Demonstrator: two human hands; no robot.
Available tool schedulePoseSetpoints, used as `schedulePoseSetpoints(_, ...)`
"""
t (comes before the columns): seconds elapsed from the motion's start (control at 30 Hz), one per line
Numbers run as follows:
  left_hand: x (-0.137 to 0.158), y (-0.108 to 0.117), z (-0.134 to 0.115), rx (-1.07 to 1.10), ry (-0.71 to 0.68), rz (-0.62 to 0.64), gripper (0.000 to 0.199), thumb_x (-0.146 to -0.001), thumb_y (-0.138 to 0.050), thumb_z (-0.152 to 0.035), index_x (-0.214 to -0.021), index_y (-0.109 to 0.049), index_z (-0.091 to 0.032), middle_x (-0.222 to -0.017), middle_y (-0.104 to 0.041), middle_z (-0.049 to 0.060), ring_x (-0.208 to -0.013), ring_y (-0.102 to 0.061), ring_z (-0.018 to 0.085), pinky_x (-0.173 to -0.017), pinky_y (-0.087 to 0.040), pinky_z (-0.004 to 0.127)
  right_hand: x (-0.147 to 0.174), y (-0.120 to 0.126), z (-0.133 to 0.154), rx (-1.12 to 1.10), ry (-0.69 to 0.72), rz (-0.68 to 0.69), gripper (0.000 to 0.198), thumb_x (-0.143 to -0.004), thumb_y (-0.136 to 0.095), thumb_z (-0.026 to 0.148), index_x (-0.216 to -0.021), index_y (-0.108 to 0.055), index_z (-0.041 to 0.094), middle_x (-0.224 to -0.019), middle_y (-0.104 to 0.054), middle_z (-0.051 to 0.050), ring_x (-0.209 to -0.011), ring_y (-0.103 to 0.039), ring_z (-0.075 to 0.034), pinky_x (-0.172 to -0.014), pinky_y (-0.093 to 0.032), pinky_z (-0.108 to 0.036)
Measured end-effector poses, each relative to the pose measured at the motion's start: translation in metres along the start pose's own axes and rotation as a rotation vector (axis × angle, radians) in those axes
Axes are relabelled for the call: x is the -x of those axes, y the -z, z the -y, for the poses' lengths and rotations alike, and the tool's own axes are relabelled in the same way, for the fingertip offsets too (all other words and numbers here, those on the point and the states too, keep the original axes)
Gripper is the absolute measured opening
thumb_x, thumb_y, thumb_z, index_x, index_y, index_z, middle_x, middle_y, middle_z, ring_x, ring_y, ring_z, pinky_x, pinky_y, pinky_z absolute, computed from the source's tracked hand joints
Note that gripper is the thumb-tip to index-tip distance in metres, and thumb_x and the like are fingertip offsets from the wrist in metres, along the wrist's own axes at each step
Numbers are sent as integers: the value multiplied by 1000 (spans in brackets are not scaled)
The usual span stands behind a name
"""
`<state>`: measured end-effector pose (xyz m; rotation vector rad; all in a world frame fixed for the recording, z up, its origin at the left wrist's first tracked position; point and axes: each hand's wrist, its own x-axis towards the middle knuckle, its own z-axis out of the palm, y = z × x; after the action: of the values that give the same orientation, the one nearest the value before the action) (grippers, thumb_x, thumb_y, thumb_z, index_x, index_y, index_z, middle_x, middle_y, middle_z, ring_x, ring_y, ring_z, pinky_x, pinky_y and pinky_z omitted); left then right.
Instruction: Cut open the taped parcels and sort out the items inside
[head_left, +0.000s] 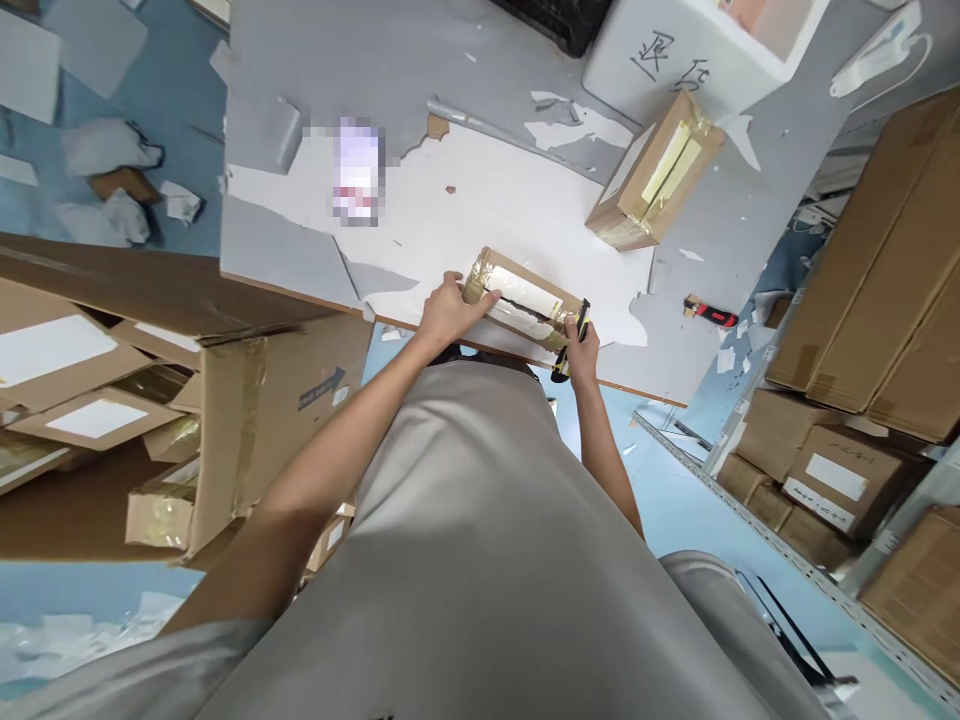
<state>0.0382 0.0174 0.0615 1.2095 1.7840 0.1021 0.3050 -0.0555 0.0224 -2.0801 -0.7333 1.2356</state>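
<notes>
Taped carton (534,290) at table's (292,255) near edge. Left hand (452,308) clasps left end; right hand (582,350) grips cutter (584,316) at right end. Probably light, stiff, tape slick; hold by end corners.

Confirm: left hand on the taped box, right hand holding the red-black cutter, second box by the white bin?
One slip: the head view shows the right hand holding the yellow-black cutter; the red-black cutter lies on the table. Left hand on the taped box, second box by the white bin: correct.

One head-worn camera looks forward and down.
</notes>
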Motion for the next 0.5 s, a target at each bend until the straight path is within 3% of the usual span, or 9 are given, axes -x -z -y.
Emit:
schedulePoseSetpoints(0.1, -10, 0, -11, 5, 70, 108, 50, -97, -71, -51, -136, -70, -20, -139, -81, 17, -132, -75, 40, -112, -58, 46, 1, 3, 7, -22, -20, 0, 61, -93, -71, 87, -96, -53, 29, -79, -58, 7, -69, -58, -14, -60, -57, -28)
schedulePoseSetpoints(0.23, -11, 2, -18, -54, 22, 165, 28, -100, -62, -38, -118, -75, -22, -120, -84, 16, -120, -78, 41, -104, -59, 47, 6, 2, 15, -21, -44, -32, 57, -96, -75, 80, -89, -51, 29, -70, -57, 9, -65, -60, -14, -64, -56, -27)
schedulePoseSetpoints(0.4, -26, 20, -10, -90, -105, 36, 40, -99, -55, -25, -132, -77, -21, -131, -82, 21, -132, -74, 47, -115, -55, 57, 32, -29, 16, -61, -114, -21, 54, -96, -73, 79, -99, -52, 29, -76, -64, 8, -62, -64, -15, -63, -58, -29)
schedulePoseSetpoints(0.5, -48, 42, 0, -123, -173, 15, 40, -101, -56, -25, -132, -79, -21, -135, -79, 23, -135, -71, 48, -120, -51, 62, 46, -41, 21, 65, -58, -35, 54, -97, -69, 79, -109, -56, 28, -90, -71, 2, -65, -67, -16, -62, -58, -30)
